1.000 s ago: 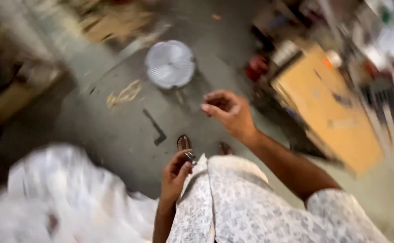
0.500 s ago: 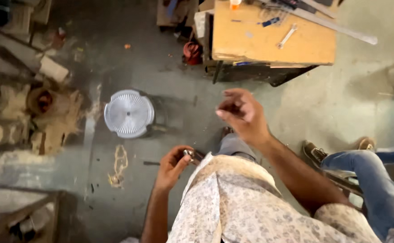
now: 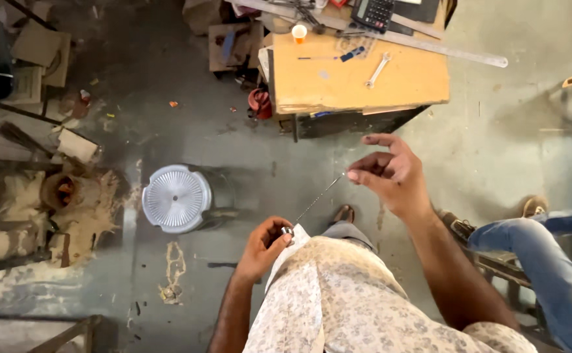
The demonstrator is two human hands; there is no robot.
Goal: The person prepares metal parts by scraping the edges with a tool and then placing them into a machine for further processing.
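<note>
A thin wire (image 3: 318, 197) runs taut and slanted between my two hands, above the concrete floor. My left hand (image 3: 263, 250) is at my waist, with its fingers closed on a small metal piece (image 3: 287, 230) at the wire's lower end. My right hand (image 3: 390, 175) is raised further out and to the right. Its thumb and forefinger pinch the wire's upper end and its other fingers are spread. My patterned shirt (image 3: 344, 301) fills the bottom of the view, with my shoe (image 3: 343, 214) just below the wire.
A round white plastic stool (image 3: 177, 198) stands to the left. A wooden workbench (image 3: 358, 82) ahead carries a wrench, a screwdriver, a long ruler and a calculator. Another person's jeans-clad leg (image 3: 540, 255) is at the right. Wood scraps and sawdust (image 3: 70, 196) lie at the left.
My right hand has moved up and away from my left hand, and a thin wire now shows stretched between them. The view has swung, bringing the workbench to the top centre.
</note>
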